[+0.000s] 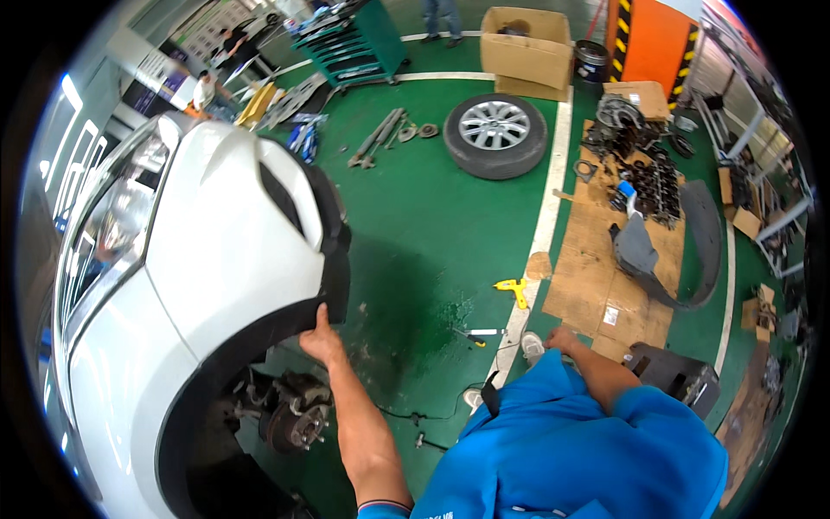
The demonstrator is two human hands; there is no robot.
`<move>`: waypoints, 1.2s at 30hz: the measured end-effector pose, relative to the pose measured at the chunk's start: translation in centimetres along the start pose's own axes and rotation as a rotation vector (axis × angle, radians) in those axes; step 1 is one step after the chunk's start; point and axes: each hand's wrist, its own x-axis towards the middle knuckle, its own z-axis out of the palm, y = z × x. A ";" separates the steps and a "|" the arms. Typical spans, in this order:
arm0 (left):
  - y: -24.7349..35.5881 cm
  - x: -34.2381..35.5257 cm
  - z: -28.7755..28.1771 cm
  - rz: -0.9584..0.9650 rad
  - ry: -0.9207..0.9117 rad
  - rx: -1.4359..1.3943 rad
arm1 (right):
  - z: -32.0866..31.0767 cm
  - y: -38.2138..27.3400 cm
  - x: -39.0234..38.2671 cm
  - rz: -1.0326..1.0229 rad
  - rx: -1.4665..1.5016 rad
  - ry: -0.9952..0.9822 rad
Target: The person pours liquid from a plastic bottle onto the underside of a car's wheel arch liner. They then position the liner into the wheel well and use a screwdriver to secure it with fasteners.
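My left hand [322, 344], thumb raised, touched the black arch trim [278, 325], still on the white car [225, 216] at left; its grip I couldn't tell. My right hand [564, 339] hung half-curled, any contents hidden. The wheel [495, 126] lay at the far side, not refitted, the hub [303, 427] bare.

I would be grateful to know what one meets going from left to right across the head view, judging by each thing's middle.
Car → left hand → screwdriver → glue gun → right hand → curved grey panel.
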 end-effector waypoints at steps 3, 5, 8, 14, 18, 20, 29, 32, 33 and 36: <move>1.0 -0.3 0.4 0.049 0.028 -0.126 | 0.2 0.6 0.6 -0.009 -0.021 -0.007; 0.2 -0.2 -0.1 0.068 0.083 -0.094 | -0.2 -0.3 0.1 0.017 0.030 -0.034; -1.1 0.3 -0.9 0.036 0.070 -0.085 | -0.2 -0.8 0.1 0.006 0.016 -0.025; -1.1 0.6 -1.1 -0.008 0.086 -0.002 | 2.2 2.2 2.8 -0.023 0.119 0.004; -2.6 0.4 0.2 -0.040 0.099 0.086 | 1.7 2.0 2.0 0.074 0.169 -0.059; -1.4 0.8 0.2 -0.082 0.061 0.079 | 3.5 5.3 4.0 0.051 0.321 -0.040; -0.6 0.5 -1.7 -0.165 0.065 0.173 | 2.2 2.4 2.7 -0.074 0.383 -0.037; -0.2 0.5 -1.8 -0.204 0.040 0.187 | 2.3 2.9 3.0 -0.024 0.555 -0.060; 0.0 0.5 -1.9 -0.220 0.026 0.195 | 2.5 3.2 3.2 -0.006 0.633 -0.075; 0.6 0.8 -1.4 -0.235 -0.008 0.202 | 2.8 5.1 4.7 -0.092 0.488 -0.056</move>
